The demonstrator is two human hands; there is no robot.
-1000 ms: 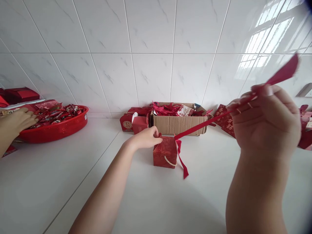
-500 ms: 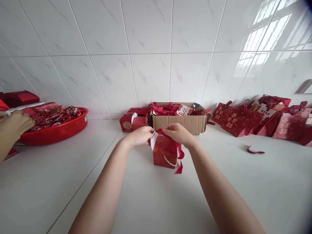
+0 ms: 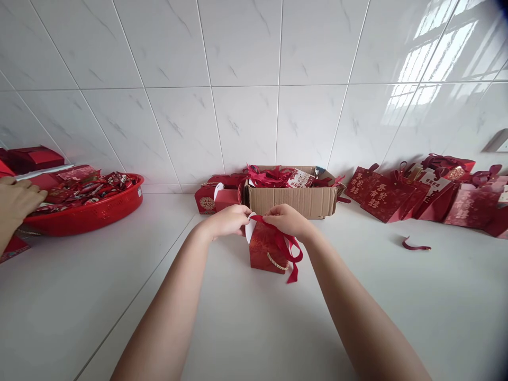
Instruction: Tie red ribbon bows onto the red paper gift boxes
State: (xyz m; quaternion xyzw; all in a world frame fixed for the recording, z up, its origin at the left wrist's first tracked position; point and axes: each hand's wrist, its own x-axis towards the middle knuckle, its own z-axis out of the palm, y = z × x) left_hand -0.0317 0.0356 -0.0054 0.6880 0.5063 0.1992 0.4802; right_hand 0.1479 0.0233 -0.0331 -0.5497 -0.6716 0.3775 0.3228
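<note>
A small red gift box (image 3: 264,248) with a twisted cord handle stands upright on the white counter in front of me. My left hand (image 3: 232,219) is closed at the box's top left, fingers pinching the white-lined flap near its hole. With my right hand (image 3: 283,217), fingers pinched, I hold a red ribbon (image 3: 292,254) at the box's top. One ribbon end reaches the flap by my left fingertips; the rest loops down the box's right side. Whether the end passes through the hole is too small to tell.
Behind the box is a cardboard carton (image 3: 291,202) of red ribbons and tags, with red boxes (image 3: 207,202) beside it. Red gift bags (image 3: 381,196) line the right wall. A ribbon scrap (image 3: 416,247) lies nearby. At left, another person's hand (image 3: 18,203) is over a red basin (image 3: 99,209) of wrapped sweets.
My right hand has lowered slightly, bringing the ribbon down closer to the flap. The ribbon's hanging loop has opened wider to the right. The other person's hand has shifted left.
</note>
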